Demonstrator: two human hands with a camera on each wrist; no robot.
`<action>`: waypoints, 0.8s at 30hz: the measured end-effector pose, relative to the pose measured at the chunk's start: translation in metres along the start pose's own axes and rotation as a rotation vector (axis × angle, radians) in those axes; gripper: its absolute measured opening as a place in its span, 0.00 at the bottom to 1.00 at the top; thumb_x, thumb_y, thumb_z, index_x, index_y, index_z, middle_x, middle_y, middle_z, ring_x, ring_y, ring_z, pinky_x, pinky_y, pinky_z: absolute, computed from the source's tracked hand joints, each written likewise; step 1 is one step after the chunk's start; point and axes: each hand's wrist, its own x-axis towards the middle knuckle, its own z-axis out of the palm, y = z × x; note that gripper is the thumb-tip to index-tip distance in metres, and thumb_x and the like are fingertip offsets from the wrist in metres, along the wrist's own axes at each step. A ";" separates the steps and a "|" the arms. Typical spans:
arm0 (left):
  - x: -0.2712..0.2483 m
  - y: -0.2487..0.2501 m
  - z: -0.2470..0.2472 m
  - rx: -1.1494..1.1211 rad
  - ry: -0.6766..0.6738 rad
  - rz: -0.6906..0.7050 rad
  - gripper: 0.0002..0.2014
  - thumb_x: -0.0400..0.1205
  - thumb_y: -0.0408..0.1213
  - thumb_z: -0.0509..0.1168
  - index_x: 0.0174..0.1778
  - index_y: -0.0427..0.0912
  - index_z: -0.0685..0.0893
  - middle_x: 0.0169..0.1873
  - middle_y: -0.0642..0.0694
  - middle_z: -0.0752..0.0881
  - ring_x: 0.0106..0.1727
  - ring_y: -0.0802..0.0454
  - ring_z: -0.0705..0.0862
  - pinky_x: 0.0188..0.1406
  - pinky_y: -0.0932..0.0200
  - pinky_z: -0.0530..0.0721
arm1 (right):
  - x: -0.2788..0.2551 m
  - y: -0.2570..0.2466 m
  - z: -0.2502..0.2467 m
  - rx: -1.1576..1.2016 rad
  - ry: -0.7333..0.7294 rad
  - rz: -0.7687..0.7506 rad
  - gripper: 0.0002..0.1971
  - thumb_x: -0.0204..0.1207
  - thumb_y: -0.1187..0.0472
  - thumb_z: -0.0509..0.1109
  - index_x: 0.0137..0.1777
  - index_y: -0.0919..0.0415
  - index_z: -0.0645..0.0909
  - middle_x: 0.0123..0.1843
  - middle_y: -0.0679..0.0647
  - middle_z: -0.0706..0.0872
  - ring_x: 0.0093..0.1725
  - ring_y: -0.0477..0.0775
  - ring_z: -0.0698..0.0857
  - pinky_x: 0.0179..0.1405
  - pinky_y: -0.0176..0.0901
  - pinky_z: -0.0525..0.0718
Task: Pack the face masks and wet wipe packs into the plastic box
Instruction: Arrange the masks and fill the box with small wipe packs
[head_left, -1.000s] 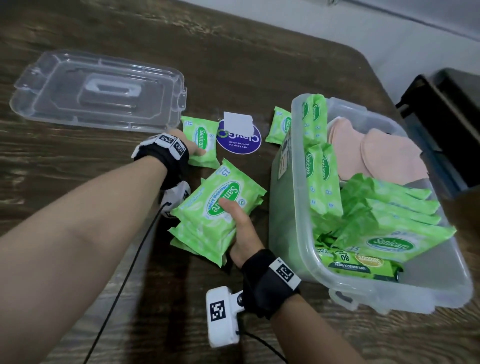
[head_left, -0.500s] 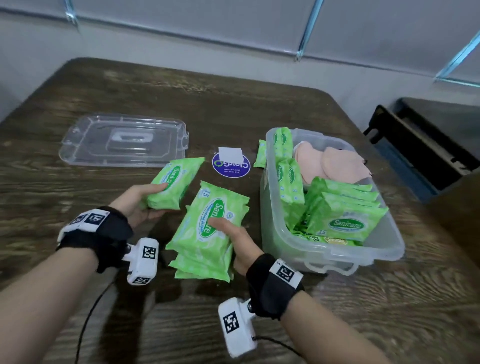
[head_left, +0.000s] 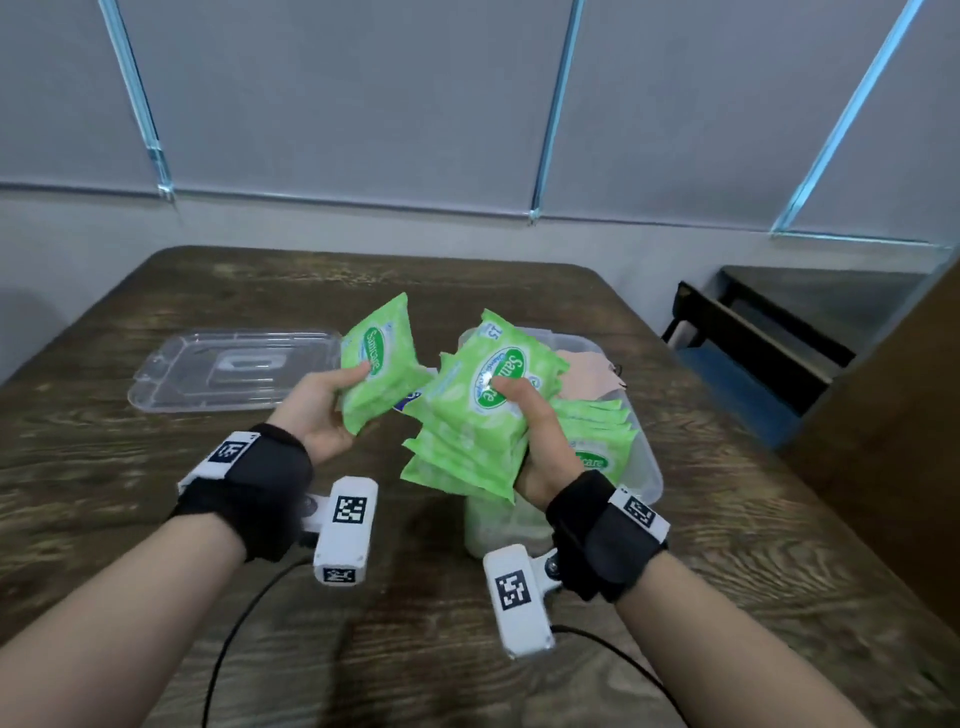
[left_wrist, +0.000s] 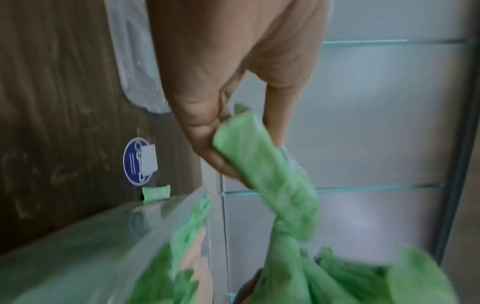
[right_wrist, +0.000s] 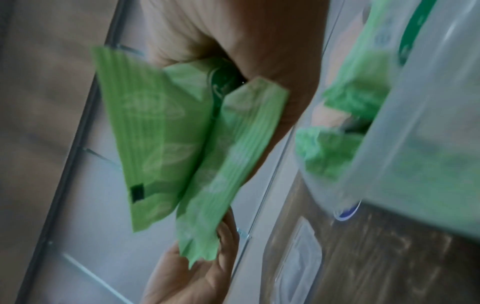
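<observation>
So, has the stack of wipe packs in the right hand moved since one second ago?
Yes. The stack was lying on the table beside the box; now the right hand holds it raised off the table, in front of the box.

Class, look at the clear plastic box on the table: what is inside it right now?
In the box lie green wipe packs and pink masks. The stack of packs held by the right hand covers the box's near left part, so what lies there cannot be seen.

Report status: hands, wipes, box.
Left hand grips one green wet wipe pack. Right hand grips a stack of green packs. Clear plastic box open, unobstructed.
</observation>
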 end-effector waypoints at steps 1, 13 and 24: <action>-0.002 -0.006 0.015 -0.009 -0.021 -0.012 0.08 0.82 0.32 0.61 0.54 0.38 0.82 0.39 0.43 0.91 0.35 0.50 0.90 0.33 0.58 0.88 | -0.005 -0.010 -0.010 0.009 0.012 -0.019 0.14 0.77 0.58 0.66 0.59 0.62 0.83 0.58 0.63 0.88 0.50 0.60 0.88 0.61 0.57 0.82; 0.021 -0.087 0.143 0.082 0.066 0.058 0.22 0.76 0.15 0.63 0.60 0.43 0.73 0.48 0.42 0.85 0.46 0.42 0.84 0.36 0.47 0.84 | -0.023 -0.050 -0.127 0.127 0.304 -0.073 0.20 0.76 0.53 0.66 0.63 0.64 0.82 0.53 0.63 0.89 0.44 0.60 0.90 0.48 0.52 0.88; 0.028 -0.071 0.149 1.454 -0.065 0.144 0.19 0.64 0.27 0.78 0.45 0.43 0.79 0.37 0.48 0.80 0.36 0.51 0.78 0.29 0.62 0.77 | -0.007 -0.056 -0.168 0.240 0.263 -0.099 0.16 0.78 0.50 0.63 0.54 0.61 0.84 0.42 0.58 0.91 0.38 0.58 0.90 0.37 0.47 0.88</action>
